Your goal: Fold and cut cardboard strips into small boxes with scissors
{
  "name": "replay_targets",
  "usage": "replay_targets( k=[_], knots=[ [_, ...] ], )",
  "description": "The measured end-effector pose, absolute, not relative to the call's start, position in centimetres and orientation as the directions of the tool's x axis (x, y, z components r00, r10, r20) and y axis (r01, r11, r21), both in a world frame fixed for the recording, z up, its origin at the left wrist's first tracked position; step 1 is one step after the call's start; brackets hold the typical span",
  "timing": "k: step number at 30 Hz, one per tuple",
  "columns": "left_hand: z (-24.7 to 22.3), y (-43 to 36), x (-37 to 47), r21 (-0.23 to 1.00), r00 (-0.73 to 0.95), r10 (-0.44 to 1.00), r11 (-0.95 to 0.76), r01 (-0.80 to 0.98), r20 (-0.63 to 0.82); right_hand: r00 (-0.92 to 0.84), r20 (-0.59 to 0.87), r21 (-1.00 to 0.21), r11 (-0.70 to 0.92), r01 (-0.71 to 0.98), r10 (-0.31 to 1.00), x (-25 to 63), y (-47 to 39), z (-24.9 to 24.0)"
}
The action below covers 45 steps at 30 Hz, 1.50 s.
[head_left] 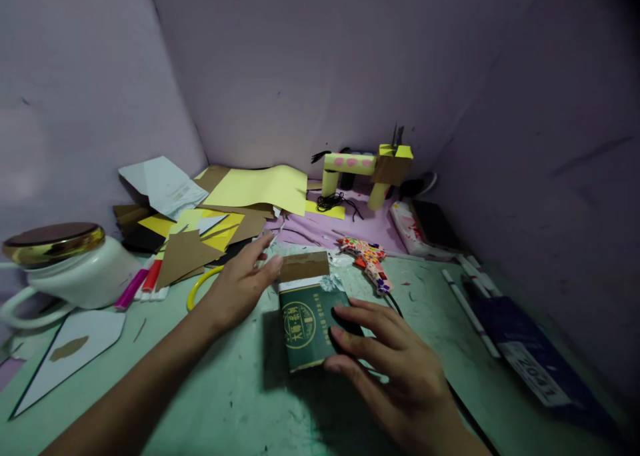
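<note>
One green carton [306, 326] mid-table, well in from the green table's [225, 389] back edge; right hand's [400, 363] parted fingers touch its right side, grip unclear; left hand [243, 283] half open beside the brown flap [306, 267], contact unclear

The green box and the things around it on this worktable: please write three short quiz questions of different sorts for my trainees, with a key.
1. Which hand is touching the green box?
2. True or false: the floral glue gun lies to the left of the box.
3. What colour is the shiny rim of the lid on the white mug?
A) Red
B) Gold
C) Blue

Key:
1. The right hand.
2. False; the floral glue gun lies beyond the box and to its right.
3. B
</note>
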<state>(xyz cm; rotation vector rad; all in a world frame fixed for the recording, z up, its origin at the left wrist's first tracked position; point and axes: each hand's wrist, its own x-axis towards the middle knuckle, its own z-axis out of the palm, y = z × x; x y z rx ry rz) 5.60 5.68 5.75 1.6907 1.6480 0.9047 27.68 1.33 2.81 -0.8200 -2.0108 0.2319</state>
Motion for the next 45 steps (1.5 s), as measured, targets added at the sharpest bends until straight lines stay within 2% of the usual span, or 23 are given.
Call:
replay_targets(
  k=[6,9,16,20,23,28,33,37,40,45],
  knots=[
    [5.3,7.4,7.3,0.891,0.051,0.998,-0.056,0.450,0.037,-0.352,0.703,-0.458,0.772,0.441,0.618,27.7,1.4,2.8],
    [5.4,6.1,7.4,0.872,0.063,0.993,-0.117,0.475,0.099,-0.356,0.702,-0.445,0.770,0.457,0.617,27.7,1.4,3.0],
    [5.1,3.3,8.0,0.624,0.173,0.921,-0.366,0.690,0.349,-0.369,0.709,-0.412,0.777,0.476,0.601,27.5,1.4,3.3],
    [4.5,2.5,8.7,0.483,0.266,0.876,-0.450,0.751,0.403,-0.369,0.747,-0.341,0.796,0.501,0.553,27.6,1.0,3.2],
    [4.2,2.0,8.8,0.423,0.301,0.861,-0.472,0.773,0.411,-0.389,0.754,-0.284,0.796,0.535,0.530,27.7,0.5,3.0],
    [3.9,1.8,8.7,0.464,0.313,0.871,-0.471,0.750,0.377,-0.369,0.748,-0.313,0.783,0.538,0.552,27.6,0.4,2.8],
    [4.2,2.2,8.2,0.489,0.351,0.893,-0.449,0.748,0.282,-0.338,0.760,-0.346,0.785,0.514,0.556,27.3,1.0,2.9],
    [5.6,2.0,7.6,0.499,0.460,0.879,-0.457,0.737,0.125,-0.325,0.753,-0.373,0.778,0.505,0.572,27.3,1.0,2.8],
    [6.5,1.8,7.7,0.492,0.462,0.887,-0.410,0.768,0.017,-0.308,0.747,-0.399,0.768,0.501,0.590,27.2,0.9,2.7],
    [5.7,1.5,8.8,0.485,0.436,0.899,-0.395,0.780,0.030,-0.254,0.734,-0.470,0.740,0.481,0.630,27.1,0.9,2.3]
  ],
)
